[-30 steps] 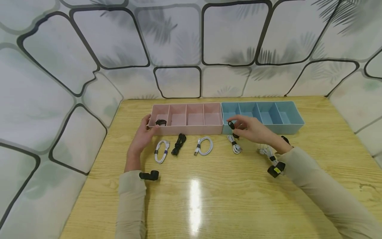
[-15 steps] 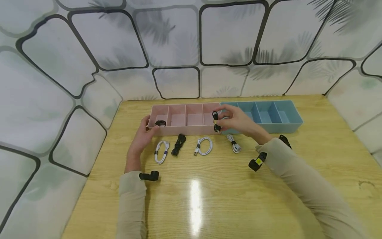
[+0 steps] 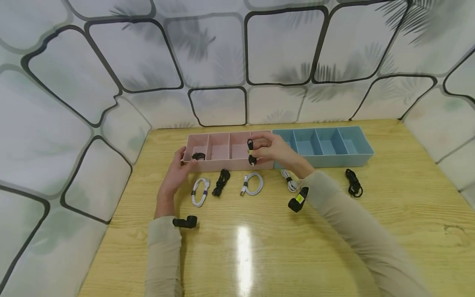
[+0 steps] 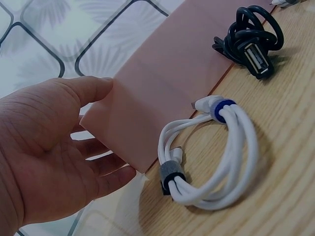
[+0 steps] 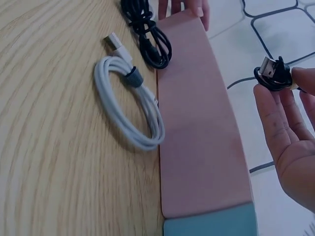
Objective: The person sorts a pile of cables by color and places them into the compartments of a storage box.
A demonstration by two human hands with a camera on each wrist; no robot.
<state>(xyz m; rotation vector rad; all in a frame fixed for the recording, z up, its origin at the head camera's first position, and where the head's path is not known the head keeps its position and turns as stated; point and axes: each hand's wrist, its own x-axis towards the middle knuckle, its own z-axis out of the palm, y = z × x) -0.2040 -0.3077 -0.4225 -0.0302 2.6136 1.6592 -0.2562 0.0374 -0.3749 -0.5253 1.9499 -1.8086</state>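
A long pink plastic box (image 3: pixel 226 166) and a long blue plastic box (image 3: pixel 326 161) stand end to end along the back edge of the yellow wooden table (image 3: pixel 208 255), and each is split into small parts. It looks like the work is only just begun. One thin black wound-up cable (image 3: pixel 198 156) is in the pink box, in the part nearest the table's left edge. So that one seems done.

Another, a small black cable bundle with a yellow tie (image 3: pixel 251 152) and a metal plug, is in the right hand (image 3: pixel 272 150), pinched between thumb and fingertips, up by the right half of the pink box. It is not let go yet, and I cannot tell how high up it is. The left hand (image 3: pixel 174 176) has its thumb and fingers bent round the pink box's end nearest the table's left edge.

Five cables lie out on the table in front of the boxes, and seem to be what is left. From left edge to right edge: a white cable loop (image 4: pixel 248 142) with blue and grey ties, a knotted black cable (image 3: pixel 221 182), a round white cable coil (image 5: pixel 113 110) with a silver plug, a folded white cable (image 3: pixel 291 184) with a black tie, and a loose-ended black cable (image 3: pixel 354 183) by the blue box
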